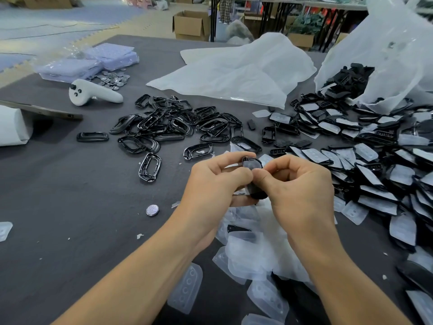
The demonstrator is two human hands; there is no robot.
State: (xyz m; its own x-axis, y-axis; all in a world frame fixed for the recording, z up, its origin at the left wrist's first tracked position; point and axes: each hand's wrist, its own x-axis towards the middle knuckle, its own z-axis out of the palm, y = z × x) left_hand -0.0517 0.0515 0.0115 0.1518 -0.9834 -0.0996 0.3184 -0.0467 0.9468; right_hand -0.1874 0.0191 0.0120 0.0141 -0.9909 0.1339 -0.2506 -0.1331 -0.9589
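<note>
Above the dark grey table point(70, 207), both my hands hold one small black plastic key-fob shell point(251, 164). My left hand point(215, 181) grips its left side with curled fingers. My right hand point(300, 184) pinches its right side, thumb against it near the middle. Most of the shell is hidden between my fingers. Under my hands lies a heap of clear film covers point(248, 242).
A pile of glossy black frames point(168, 123) lies beyond my hands. Film-covered black shells point(375, 160) spill from a plastic bag point(386, 55) at right. A coin cell point(152, 210) lies left of my hands; a white controller point(93, 92) and more cells point(112, 79) sit far left.
</note>
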